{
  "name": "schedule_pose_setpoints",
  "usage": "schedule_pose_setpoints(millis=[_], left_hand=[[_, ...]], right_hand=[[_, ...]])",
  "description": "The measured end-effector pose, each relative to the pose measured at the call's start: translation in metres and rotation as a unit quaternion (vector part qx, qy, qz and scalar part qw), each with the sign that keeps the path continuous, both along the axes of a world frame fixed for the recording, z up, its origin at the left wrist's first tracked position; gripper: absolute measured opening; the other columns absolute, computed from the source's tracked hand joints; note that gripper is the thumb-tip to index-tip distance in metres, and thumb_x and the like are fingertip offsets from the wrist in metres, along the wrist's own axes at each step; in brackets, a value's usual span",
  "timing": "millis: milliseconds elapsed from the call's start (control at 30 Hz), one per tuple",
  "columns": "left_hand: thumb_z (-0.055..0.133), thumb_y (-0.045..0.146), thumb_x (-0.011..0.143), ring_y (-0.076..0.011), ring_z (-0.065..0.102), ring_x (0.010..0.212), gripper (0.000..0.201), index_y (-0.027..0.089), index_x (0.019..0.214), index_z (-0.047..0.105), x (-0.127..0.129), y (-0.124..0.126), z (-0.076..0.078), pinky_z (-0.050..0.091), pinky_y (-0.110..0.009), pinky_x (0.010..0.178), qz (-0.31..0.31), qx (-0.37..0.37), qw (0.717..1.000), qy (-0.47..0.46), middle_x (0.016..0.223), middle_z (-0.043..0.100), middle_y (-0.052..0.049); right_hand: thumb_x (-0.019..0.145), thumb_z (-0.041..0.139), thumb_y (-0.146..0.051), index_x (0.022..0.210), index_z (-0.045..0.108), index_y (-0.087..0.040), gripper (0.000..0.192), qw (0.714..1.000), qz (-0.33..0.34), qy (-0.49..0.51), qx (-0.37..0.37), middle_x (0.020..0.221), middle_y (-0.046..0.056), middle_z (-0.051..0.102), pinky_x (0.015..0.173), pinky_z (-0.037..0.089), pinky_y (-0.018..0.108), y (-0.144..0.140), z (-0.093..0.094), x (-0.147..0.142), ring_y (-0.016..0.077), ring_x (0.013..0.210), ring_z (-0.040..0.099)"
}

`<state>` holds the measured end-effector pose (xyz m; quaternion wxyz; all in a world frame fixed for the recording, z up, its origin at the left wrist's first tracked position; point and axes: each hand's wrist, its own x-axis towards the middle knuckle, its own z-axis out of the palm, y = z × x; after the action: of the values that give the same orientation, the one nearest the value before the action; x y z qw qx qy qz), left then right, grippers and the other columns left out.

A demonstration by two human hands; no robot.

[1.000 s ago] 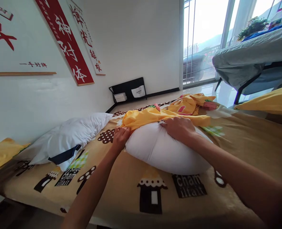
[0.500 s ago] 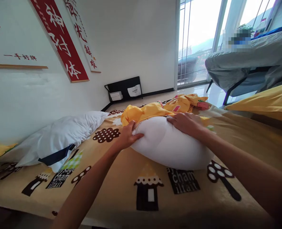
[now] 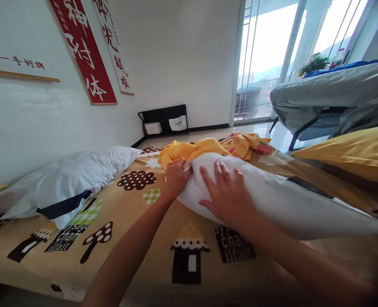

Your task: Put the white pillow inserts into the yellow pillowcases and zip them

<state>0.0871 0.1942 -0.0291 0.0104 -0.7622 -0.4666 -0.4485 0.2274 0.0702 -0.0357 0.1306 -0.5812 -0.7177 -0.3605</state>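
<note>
Two bare hands are working on a white pillow (image 3: 272, 200) that is lying across the middle of a bed, on a tan blanket (image 3: 163, 238) printed with brown mushrooms, little houses and lettering. Left hand (image 3: 176, 177) is gripping the pillow's far left end, fingers curled together and clamped on a bunch of the white fabric right where it is meeting a yellow pillowcase (image 3: 191, 150). Right hand (image 3: 229, 194) is lying flat on top of the pillow just beside the left one, fingers spread apart and pressing down into the stuffing, not closing on anything. Pillow is stretching from the hands toward the right edge of the view, with a dark stripe showing partway along its upper side. Yellow pillowcase is sitting crumpled just behind the pillow's gripped end, touching it; whether the pillow's tip is already inside the case cannot be told. Further along the same crumpled cloth, pink and green printed patches are showing. Second white pillow (image 3: 64, 181) with a dark blue band is resting well apart to the left, against the wall. Red banner (image 3: 83, 51) with white characters is hanging on that wall. Yellow bedding (image 3: 351, 151) is lying at the right, and a grey-covered table (image 3: 329, 100) is standing by the bright window behind it.
</note>
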Motion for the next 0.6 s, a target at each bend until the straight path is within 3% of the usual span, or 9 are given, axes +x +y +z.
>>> schedule_pose_setpoints(millis=[100,200,267,333,400,500,600], left_hand=[[0.056,0.026,0.080,-0.0149,0.045,0.061,0.025,0.020,0.061,0.041,-0.003,0.009,-0.012,0.034,-0.028,0.065,0.007,0.016,0.998,-0.066,0.059,0.049,0.002],[0.053,0.024,0.079,-0.0150,0.048,0.064,0.019,0.020,0.063,0.044,-0.012,0.012,-0.020,0.037,-0.028,0.070,-0.006,0.040,0.997,-0.062,0.062,0.052,0.001],[0.053,0.022,0.076,-0.0173,0.053,0.073,0.005,0.018,0.073,0.052,-0.026,0.011,-0.021,0.039,-0.030,0.075,-0.068,0.034,0.997,-0.006,0.073,0.059,-0.002],[0.054,0.019,0.071,-0.0200,0.056,0.087,0.020,0.017,0.091,0.058,-0.048,0.012,-0.018,0.041,-0.032,0.082,-0.150,0.009,0.986,0.073,0.091,0.063,-0.006],[0.056,0.017,0.068,-0.0226,0.055,0.100,0.038,0.017,0.105,0.058,-0.073,0.017,-0.016,0.039,-0.035,0.090,-0.195,-0.018,0.971,0.137,0.107,0.063,-0.008],[0.061,0.019,0.069,-0.0242,0.053,0.110,0.042,0.017,0.112,0.057,-0.105,0.027,-0.021,0.037,-0.039,0.095,-0.182,-0.048,0.967,0.170,0.116,0.061,-0.009],[0.064,0.019,0.070,-0.0215,0.057,0.100,0.030,0.018,0.100,0.061,-0.113,0.033,-0.038,0.039,-0.036,0.090,-0.133,-0.028,0.978,0.158,0.105,0.065,-0.006]], right_hand=[[0.077,0.063,-0.052,0.142,0.035,-0.006,0.084,0.996,0.062,-0.039,-0.041,0.135,0.030,0.045,0.099,0.030,0.053,0.028,0.001,-0.001,0.0402,0.123,0.043],[0.079,0.061,-0.051,0.142,0.037,-0.008,0.079,0.994,0.052,-0.038,-0.083,0.128,0.027,0.052,0.098,0.032,0.048,0.051,0.009,0.005,0.0369,0.118,0.048],[0.080,0.060,-0.052,0.142,0.038,-0.014,0.076,0.993,0.024,-0.019,-0.116,0.127,0.025,0.054,0.096,0.032,0.046,0.059,0.016,0.010,0.0353,0.117,0.050],[0.079,0.059,-0.056,0.142,0.038,-0.019,0.076,0.990,0.012,-0.002,-0.138,0.127,0.022,0.054,0.095,0.032,0.045,0.060,0.020,0.013,0.0335,0.116,0.050],[0.077,0.059,-0.059,0.143,0.036,-0.023,0.079,0.991,0.019,0.010,-0.136,0.128,0.020,0.054,0.095,0.031,0.045,0.057,0.019,0.014,0.0323,0.117,0.049],[0.075,0.060,-0.061,0.145,0.032,-0.024,0.084,0.994,0.045,0.017,-0.100,0.134,0.021,0.048,0.097,0.031,0.046,0.052,0.012,0.013,0.0333,0.122,0.045],[0.075,0.062,-0.059,0.144,0.034,-0.023,0.083,0.995,0.072,0.014,-0.068,0.138,0.022,0.044,0.099,0.029,0.049,0.050,0.007,0.010,0.0354,0.125,0.043]])
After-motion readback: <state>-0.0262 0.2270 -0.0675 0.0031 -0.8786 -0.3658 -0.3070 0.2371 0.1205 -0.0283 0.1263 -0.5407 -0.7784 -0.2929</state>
